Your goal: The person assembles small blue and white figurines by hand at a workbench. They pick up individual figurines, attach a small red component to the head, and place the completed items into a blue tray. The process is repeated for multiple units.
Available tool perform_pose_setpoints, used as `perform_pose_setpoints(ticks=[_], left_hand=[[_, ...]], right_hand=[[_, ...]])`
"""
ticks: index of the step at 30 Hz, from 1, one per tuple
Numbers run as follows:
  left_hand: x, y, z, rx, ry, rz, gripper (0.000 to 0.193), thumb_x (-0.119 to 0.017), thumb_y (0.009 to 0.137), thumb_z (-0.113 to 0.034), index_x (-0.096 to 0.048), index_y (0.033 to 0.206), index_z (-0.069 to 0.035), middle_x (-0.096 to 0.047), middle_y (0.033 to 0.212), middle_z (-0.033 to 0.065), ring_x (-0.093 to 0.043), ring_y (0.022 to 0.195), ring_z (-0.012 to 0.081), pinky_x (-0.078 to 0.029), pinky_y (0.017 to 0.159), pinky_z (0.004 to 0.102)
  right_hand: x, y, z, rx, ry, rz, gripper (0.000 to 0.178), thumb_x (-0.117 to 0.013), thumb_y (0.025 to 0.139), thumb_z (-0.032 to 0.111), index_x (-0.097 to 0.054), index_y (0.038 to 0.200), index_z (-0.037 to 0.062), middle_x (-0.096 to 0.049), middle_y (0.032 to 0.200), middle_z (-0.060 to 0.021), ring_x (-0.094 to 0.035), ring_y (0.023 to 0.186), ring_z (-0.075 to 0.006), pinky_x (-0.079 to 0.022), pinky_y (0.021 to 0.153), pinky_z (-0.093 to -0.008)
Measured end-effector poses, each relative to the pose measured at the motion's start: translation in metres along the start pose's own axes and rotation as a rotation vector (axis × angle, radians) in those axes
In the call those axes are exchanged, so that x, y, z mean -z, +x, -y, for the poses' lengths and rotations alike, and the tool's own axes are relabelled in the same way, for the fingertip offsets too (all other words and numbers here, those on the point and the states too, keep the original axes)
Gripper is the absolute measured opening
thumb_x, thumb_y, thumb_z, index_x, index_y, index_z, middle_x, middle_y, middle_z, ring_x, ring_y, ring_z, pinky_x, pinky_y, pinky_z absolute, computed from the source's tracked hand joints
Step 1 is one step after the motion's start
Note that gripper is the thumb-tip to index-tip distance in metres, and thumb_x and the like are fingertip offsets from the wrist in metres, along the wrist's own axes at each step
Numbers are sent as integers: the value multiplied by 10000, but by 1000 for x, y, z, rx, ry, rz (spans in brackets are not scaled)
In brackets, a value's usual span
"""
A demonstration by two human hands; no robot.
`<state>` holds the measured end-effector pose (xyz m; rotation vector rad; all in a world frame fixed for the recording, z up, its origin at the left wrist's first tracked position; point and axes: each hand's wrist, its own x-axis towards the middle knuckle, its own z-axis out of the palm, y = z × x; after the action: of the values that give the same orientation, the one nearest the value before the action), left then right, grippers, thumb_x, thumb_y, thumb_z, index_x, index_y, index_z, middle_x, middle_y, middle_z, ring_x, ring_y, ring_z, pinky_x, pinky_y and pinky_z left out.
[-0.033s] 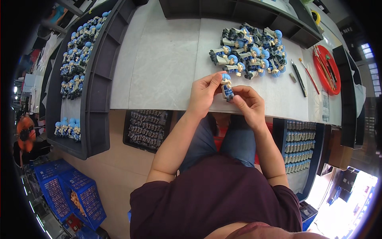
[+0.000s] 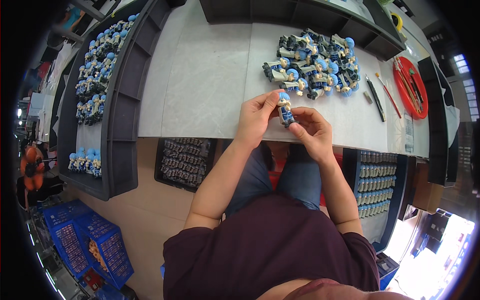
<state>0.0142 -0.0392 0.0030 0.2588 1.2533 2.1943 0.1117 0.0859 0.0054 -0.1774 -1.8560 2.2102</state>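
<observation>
Between my two hands, near the table's front edge, a small blue-haired figurine [image 2: 285, 111] in a blue and cream outfit is held upright, head away from me. My left hand [image 2: 258, 116] pinches it near the head, with thumb and fingers closed. My right hand [image 2: 314, 131] grips its dark feet from the other side, the thumb lying against them. Just beyond my hands a heap of similar figurines [image 2: 320, 67] lies on the pale table [image 2: 205, 75], most of them on their sides.
A dark crate [image 2: 120, 110] with many figurines stands at the left. On the right lie a black pen-like tool [image 2: 376, 102], a thin red brush [image 2: 389, 95] and a red oval tray [image 2: 424, 107] with brushes. Trays of figurines [image 2: 182, 162] sit below the table. Another dark crate [image 2: 300, 16] borders the far side.
My right thumb has shifted slightly at the figurine's feet. Otherwise my hands and the figurine hold almost the same place.
</observation>
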Motion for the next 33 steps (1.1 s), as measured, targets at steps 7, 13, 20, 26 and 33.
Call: perform_pose_setpoints(ticks=[7, 13, 20, 26, 33], left_hand=[[1, -1, -1, 0, -37, 37, 347, -534, 910, -223, -561, 1123, 50, -621, 968, 72, -579, 862, 120, -477, 784, 262], [4, -4, 1, -71, 124, 72, 324, -556, 892, -141, -539, 1174, 18, -612, 1043, 78, -568, 930, 131, -466, 817, 268], [9, -5, 3, -96, -47, 142, 327, -542, 883, -70, -519, 1202, -1, -593, 1110, 115, -557, 1041, 187, -476, 884, 336], [8, -5, 1, -115, -53, 182, 345, -488, 881, 11, -498, 1225, -15, -555, 1175, 147, -532, 1101, 223, -453, 943, 372], [5, -5, -1, -118, -59, 191, 353, -495, 889, -18, -487, 1242, -23, -550, 1189, 144, -525, 1114, 221, -434, 950, 368]], right_hand=[[-2, -1, -5, 97, 6, -119, 400, -664, 747, -61, -503, 1111, -28, -541, 1070, -97, -535, 996, -161, -489, 827, -280], [-2, -1, -18, 292, -97, -179, 440, -622, 734, -112, -485, 1139, -6, -516, 1126, -116, -523, 1027, -167, -470, 832, -285], [2, 0, 0, -61, 64, -118, 461, -636, 785, -34, -435, 1198, -2, -555, 1065, -130, -559, 995, -166, -475, 818, -272], [-1, 0, -7, 62, 19, -146, 454, -628, 793, -39, -433, 1201, -9, -563, 1041, -124, -566, 967, -158, -479, 838, -274], [-1, -1, -7, 80, 1, -156, 442, -619, 789, -60, -439, 1190, -20, -553, 1055, -125, -556, 979, -159, -483, 841, -281]])
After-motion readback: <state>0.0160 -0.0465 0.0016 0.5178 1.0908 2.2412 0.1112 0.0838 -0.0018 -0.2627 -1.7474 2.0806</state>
